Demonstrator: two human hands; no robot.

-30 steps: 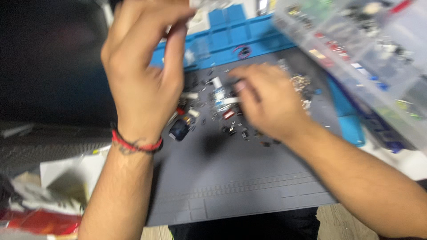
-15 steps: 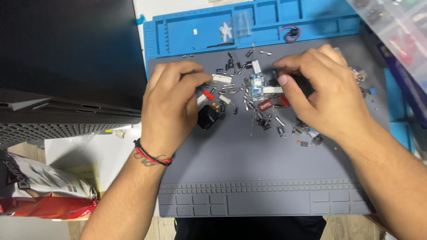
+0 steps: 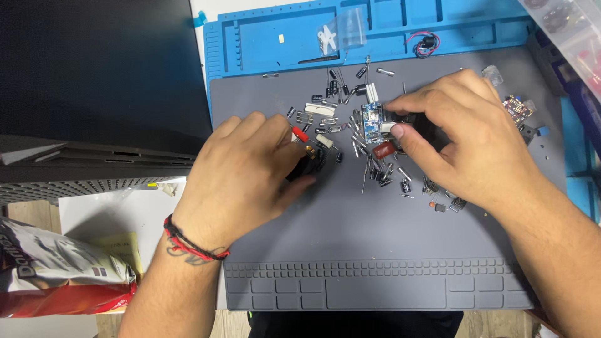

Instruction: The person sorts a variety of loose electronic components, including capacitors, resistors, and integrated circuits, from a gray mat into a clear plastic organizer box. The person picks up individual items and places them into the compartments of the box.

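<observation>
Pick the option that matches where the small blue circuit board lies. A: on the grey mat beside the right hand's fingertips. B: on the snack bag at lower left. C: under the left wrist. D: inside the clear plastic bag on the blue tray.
A: the small blue circuit board lies on the grey mat, just left of the right hand and its fingertips.

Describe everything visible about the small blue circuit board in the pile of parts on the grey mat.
The small blue circuit board is a flat rectangle with tiny silvery and dark parts on its face. It lies face up on the grey mat, long side running away from the camera, amid scattered small capacitors. The right hand has its fingertips at the board's right edge; whether they grip it cannot be told. The left hand is clear of it.
</observation>
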